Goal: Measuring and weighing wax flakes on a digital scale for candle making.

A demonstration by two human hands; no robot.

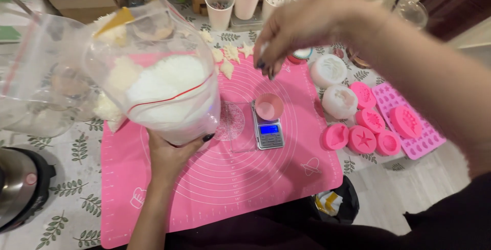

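Observation:
My left hand (171, 153) holds up a clear zip bag of white flakes (163, 94) from below, over the left part of the pink silicone mat (230, 188). My right hand (296, 30) hovers above the mat's far side with its fingers pinched downward; I cannot tell whether anything is between them. Below and a little nearer stands a small pink cup (269, 106) on a small digital scale (268, 130). Several white shaped pieces (227, 55) lie on the mat behind the bag.
Pink and white silicone moulds (358, 122) and a pink mould tray (409, 127) lie at the right. Paper cups (220, 4) stand at the back. Clear glass vessels (46, 107) sit at the left, a metal pot (18, 186) at the near left, a dark bag (337, 204) below the table edge.

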